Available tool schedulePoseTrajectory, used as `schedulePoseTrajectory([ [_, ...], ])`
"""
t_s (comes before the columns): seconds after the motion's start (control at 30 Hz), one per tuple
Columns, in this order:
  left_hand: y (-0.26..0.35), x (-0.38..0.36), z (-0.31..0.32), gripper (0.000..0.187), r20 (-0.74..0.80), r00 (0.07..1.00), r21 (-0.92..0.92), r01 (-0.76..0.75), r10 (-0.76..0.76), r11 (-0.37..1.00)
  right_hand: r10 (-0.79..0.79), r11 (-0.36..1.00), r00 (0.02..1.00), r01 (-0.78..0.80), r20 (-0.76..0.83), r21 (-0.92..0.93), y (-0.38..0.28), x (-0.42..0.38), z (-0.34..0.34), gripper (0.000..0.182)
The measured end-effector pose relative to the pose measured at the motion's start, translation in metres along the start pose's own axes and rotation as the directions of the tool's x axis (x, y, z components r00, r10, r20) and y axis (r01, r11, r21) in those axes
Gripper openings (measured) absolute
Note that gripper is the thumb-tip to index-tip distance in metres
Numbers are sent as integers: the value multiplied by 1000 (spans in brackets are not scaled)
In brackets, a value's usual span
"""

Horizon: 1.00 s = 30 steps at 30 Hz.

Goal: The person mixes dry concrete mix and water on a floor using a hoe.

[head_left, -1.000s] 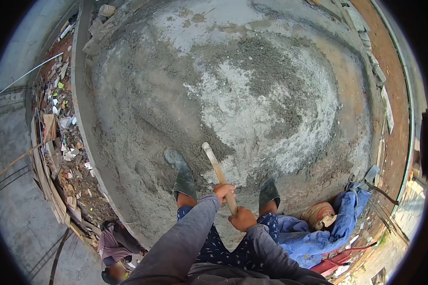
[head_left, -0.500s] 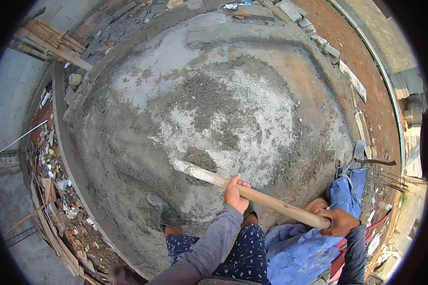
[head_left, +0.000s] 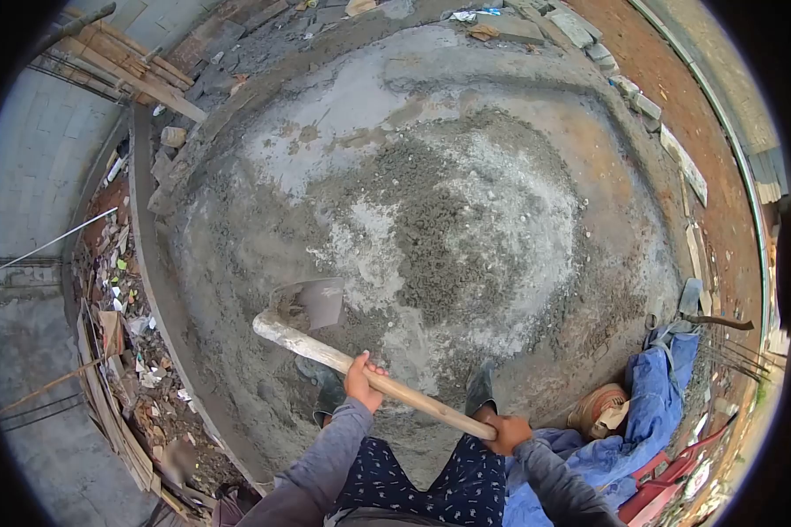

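Hoe (head_left: pixel 325 338) lies slanted, blade far-left over the mix pile (head_left: pixel 448 220), handle running near-right. My left hand (head_left: pixel 360 384) grips mid-shaft (nearer the blade), my right hand (head_left: pixel 505 432) clenches the butt.

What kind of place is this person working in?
Most likely a building site outdoors: a big heap of sand and cement mix, a hoe held in both hands, and rubble and timber scraps along the edge.

No readable text, label, brand, number or sign anywhere in view, near or far, left or right.
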State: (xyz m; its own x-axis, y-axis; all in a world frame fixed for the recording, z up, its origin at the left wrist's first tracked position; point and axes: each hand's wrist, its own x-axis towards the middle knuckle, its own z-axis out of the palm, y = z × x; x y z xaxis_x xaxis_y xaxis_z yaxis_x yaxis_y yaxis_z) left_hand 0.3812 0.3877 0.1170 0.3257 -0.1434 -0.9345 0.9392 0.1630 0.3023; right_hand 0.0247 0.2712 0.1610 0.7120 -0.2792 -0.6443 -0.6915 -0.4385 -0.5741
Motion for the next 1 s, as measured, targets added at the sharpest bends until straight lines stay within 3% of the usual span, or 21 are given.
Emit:
schedulePoseTrajectory([
  [0.1, 66, 64, -91, 21, -98, 995, 131, 10, 3, 991, -33, 993, 989, 16, 146, 117, -92, 31, 100, 44],
  [0.17, 99, 99, -125, 20, -210, 973, 279, -39, 100, 960, 38, 982, 972, -80, 233, 171, -139, 62, 153, 46],
  [0.27, 130, 159, -170, 23, -275, 948, 425, -33, 163, 905, 74, 977, 970, -116, 231, 176, -195, 125, 208, 44],
  [0.43, 136, 212, -217, 26, -241, 944, 540, -63, 226, 839, 116, 967, 974, -156, 196, 203, -268, 245, 255, 39],
  [0.57, 123, 217, -217, 26, -339, 869, 807, 72, 360, 586, 219, 954, 950, -257, 223, 158, -283, 292, 289, 43],
  [0.7, 45, 202, -240, 38, -335, 880, 818, 94, 336, 567, 285, 936, 917, -329, 280, 123, -243, 240, 284, 45],
  [0.8, -41, 139, -224, 44, -407, 881, 825, 241, 241, 511, 394, 908, 833, -418, 388, -25, -177, 158, 272, 45],
  [0.83, -87, 123, -234, 48, -429, 890, 737, 246, 155, 629, 422, 890, 817, -456, 393, -8, -158, 122, 262, 43],
  [0.87, -120, 101, -238, 51, -436, 899, 738, 328, 45, 590, 459, 865, 778, -502, 430, -16, -137, 83, 261, 43],
  [0.93, -200, 70, -250, 49, -448, 890, 847, 393, 84, 359, 560, 798, 695, -598, 450, -71, -115, 22, 254, 42],
  [1.0, -204, 45, -211, 48, -511, 859, 793, 491, -45, 360, 629, 754, 628, -636, 458, -163, -112, -5, 235, 42],
])
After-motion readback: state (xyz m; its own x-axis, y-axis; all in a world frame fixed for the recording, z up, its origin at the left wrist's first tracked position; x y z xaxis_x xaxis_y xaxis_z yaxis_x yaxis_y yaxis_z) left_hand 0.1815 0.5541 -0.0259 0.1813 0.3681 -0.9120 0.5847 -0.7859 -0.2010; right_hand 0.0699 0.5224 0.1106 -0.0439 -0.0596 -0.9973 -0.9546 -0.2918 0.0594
